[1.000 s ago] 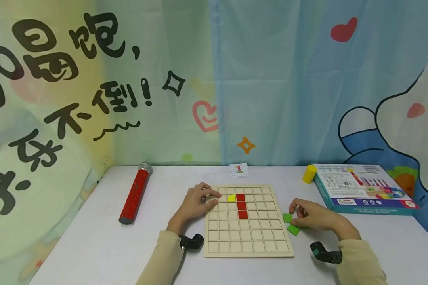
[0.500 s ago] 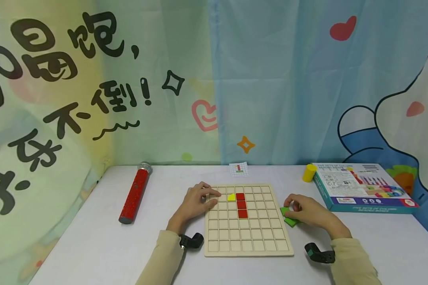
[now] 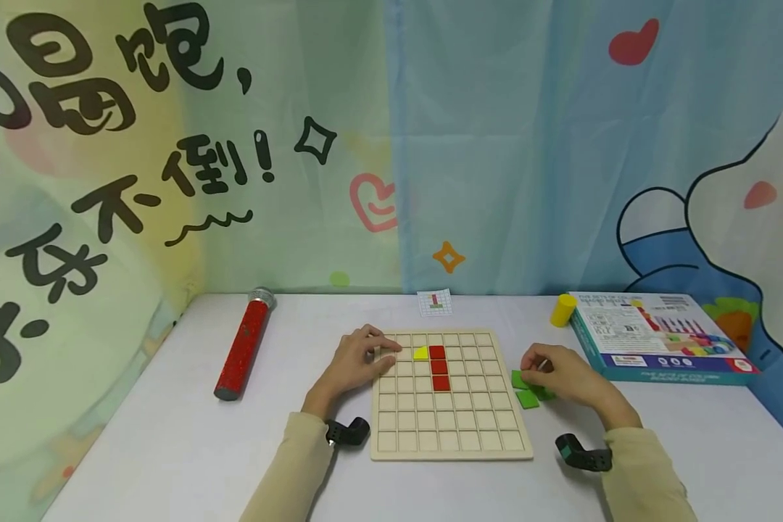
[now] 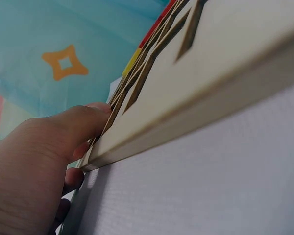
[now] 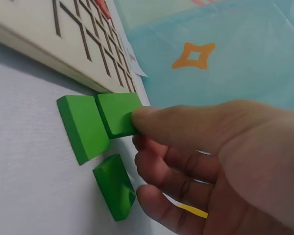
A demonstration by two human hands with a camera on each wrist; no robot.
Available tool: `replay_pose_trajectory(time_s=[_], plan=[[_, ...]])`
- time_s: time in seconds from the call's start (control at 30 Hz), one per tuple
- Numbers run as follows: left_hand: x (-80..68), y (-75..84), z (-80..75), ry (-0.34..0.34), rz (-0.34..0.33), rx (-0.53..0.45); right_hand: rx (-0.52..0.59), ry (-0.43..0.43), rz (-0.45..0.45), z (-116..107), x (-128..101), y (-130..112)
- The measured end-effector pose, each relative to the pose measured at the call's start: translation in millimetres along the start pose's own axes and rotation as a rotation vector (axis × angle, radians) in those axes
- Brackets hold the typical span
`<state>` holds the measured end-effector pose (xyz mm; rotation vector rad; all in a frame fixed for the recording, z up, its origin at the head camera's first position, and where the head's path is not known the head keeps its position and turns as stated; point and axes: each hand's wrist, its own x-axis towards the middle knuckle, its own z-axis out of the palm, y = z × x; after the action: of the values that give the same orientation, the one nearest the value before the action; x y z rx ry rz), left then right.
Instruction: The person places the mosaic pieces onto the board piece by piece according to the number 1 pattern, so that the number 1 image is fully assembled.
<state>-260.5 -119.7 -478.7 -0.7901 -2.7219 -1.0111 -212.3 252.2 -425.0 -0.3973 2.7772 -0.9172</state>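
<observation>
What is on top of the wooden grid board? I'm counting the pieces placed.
On the board lie three red squares in a column and a yellow piece beside the top one. The left hand covers the board's far-left corner, so anything there is hidden.

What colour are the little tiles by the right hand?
Green; the tiles under the right hand's fingers show best in the right wrist view.

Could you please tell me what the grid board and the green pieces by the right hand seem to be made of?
The grid board looks like pale unfinished wood: light tan, matte, with dark burnt-looking grid lines and a thick plain edge. The green pieces, one touched by the right hand, seem to be painted wood or possibly plastic: solid colour, slight sheen, crisp edges; no grain shows.
</observation>
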Motion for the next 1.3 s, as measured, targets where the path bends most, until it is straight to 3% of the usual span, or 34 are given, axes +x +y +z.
replay_pose_trajectory(time_s=[0.6, 0.87, 1.3], plan=[[2.8, -1.8, -1.7, 0.029, 0.022, 0.005, 0.072, 0.049, 0.003, -4, 6, -4], [1.2, -1.5, -1.0, 0.010, -0.005, 0.005, 0.120, 0.051, -0.090, 5, 7, -14], [1.8, -0.1, -0.5, -0.003, -0.004, 0.005, 0.170, 0.038, -0.085, 20, 11, -27]])
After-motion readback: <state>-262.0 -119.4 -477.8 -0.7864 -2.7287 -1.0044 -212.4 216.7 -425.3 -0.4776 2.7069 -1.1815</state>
